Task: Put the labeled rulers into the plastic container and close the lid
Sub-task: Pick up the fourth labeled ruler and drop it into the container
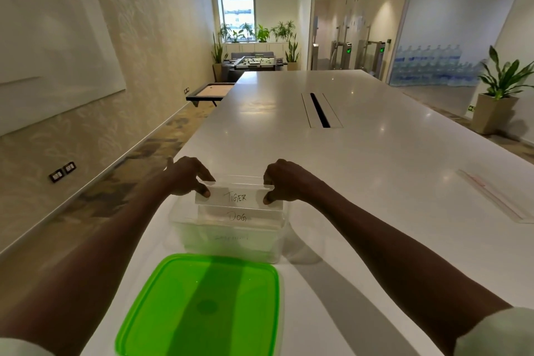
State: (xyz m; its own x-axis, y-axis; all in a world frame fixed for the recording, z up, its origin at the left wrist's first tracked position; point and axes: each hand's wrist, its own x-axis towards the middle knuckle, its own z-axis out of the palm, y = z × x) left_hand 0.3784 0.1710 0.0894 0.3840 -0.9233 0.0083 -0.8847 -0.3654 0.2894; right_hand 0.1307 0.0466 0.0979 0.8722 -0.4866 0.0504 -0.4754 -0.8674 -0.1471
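Note:
A clear plastic container (231,243) stands on the white table, with a ruler labeled DOG (238,216) upright inside it and a fainter labeled ruler in front of that one. My left hand (189,176) and my right hand (284,182) pinch the two ends of a clear ruler labeled TIGER (238,197), held level over the container's far side. The green lid (202,306) lies flat on the table, just in front of the container. One more clear ruler (494,196) with red marks lies on the table at the right.
The long white table (361,153) has a dark cable slot (320,110) in its middle. Its left edge runs close to the container. A potted plant (497,101) stands on the floor at the right.

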